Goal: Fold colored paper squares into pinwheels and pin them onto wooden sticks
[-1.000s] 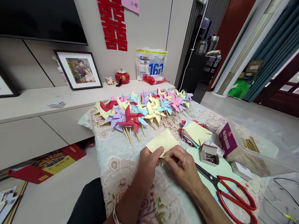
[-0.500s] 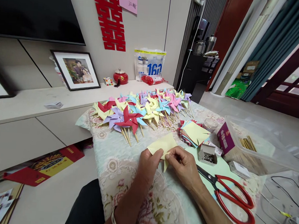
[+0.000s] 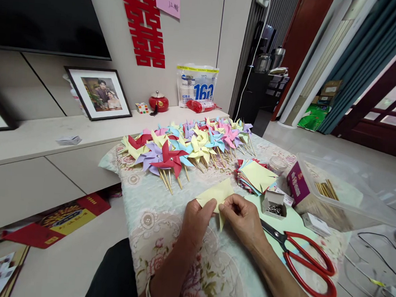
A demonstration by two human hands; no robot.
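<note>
A pale yellow paper square (image 3: pixel 217 192) with slit corners is held between both hands above the flowered tablecloth. My left hand (image 3: pixel 197 218) grips its left lower edge, thumb on top. With thumb and index finger pinched, my right hand (image 3: pixel 242 215) holds the paper's lower right part; one pointed flap hangs down between the hands. Whether a pin is in the fingers is hidden. Beyond lie many finished paper pinwheels (image 3: pixel 172 158) on sticks. Right of them is a stack of cut paper squares (image 3: pixel 257 175), and nearer, a small box of metal pins (image 3: pixel 275 209).
Large scissors with red handles (image 3: pixel 308 260) lie right of my right hand, on light green paper (image 3: pixel 291 220). Behind them stand a small white box (image 3: pixel 316 224) and a clear plastic bin (image 3: pixel 342 217) holding sticks. A low cabinet (image 3: pixel 93 136) runs along the wall.
The hands keep their hold on the yellow paper, and its hanging flap has shifted slightly. The whole view has moved a little; other things stay in place.
</note>
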